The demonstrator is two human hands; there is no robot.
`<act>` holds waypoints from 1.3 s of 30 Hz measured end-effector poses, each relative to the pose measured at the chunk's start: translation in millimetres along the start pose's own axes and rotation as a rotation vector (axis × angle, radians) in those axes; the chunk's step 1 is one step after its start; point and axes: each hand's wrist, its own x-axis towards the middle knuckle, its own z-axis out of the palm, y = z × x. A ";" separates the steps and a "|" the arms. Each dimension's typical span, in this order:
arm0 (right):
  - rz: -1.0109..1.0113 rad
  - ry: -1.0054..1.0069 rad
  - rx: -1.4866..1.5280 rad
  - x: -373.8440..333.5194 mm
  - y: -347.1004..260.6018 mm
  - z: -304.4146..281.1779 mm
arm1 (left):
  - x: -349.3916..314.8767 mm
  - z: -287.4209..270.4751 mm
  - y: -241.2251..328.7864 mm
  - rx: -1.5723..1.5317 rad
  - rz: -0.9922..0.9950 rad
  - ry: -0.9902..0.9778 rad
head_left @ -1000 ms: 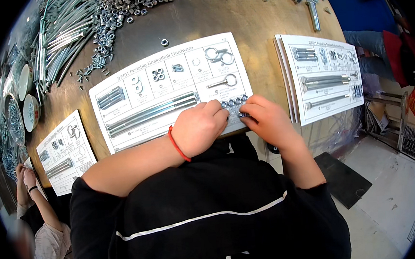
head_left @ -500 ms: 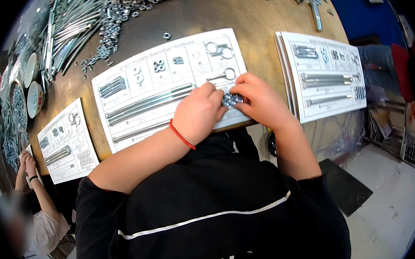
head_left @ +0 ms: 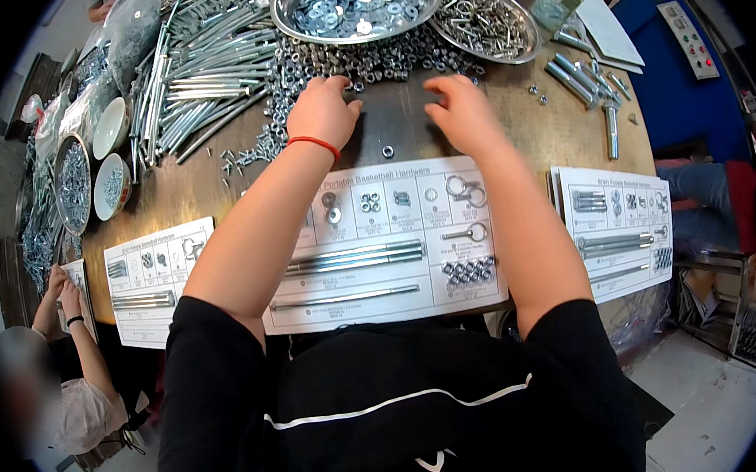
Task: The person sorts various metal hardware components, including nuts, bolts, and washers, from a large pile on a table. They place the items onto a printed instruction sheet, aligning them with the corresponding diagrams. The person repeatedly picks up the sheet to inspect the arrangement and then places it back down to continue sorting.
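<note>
My left hand (head_left: 324,118), with a red band on its wrist, is at the near edge of a pile of hex nuts (head_left: 295,78). Its thumb stands apart from its fingers, and nothing shows in it. My right hand (head_left: 466,115) hovers to the right over the bare tabletop, its thumb and forefinger apart, nothing visible between them. One loose nut (head_left: 387,152) lies between my hands and the printed card (head_left: 375,312) in front of me. Long bolts (head_left: 357,255), a ring pin (head_left: 467,232) and rows of nuts (head_left: 470,271) lie on that card.
Behind the pile stand a metal tray of washers (head_left: 357,29) and a bowl of small pins (head_left: 486,23). Long bolts (head_left: 214,71) heap up at left, near small bowls (head_left: 114,186). More filled cards (head_left: 617,230) flank mine. Another person's hands (head_left: 63,292) work at far left.
Both hands have left the nuts at the card's lower right corner and moved away from me to the nut pile, opening. Those nuts now lie in rows. The view has tilted up.
</note>
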 end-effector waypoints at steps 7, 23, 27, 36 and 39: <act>0.102 0.048 -0.019 64.4 7.0 54.7 | 26.4 15.6 -24.7 -0.056 -0.014 -0.033; -0.128 0.165 -0.149 51.7 -0.4 49.3 | 16.1 15.2 -18.6 -0.068 0.025 0.030; -0.086 0.072 -0.105 50.8 3.1 47.1 | 15.3 16.7 -18.5 -0.064 0.068 -0.064; -0.279 0.003 -0.041 52.6 -23.0 76.6 | 14.1 12.6 -23.2 -0.161 -0.040 -0.096; -0.253 -0.081 -0.065 52.2 -27.9 76.4 | 1.0 12.9 -21.5 -0.101 0.038 -0.133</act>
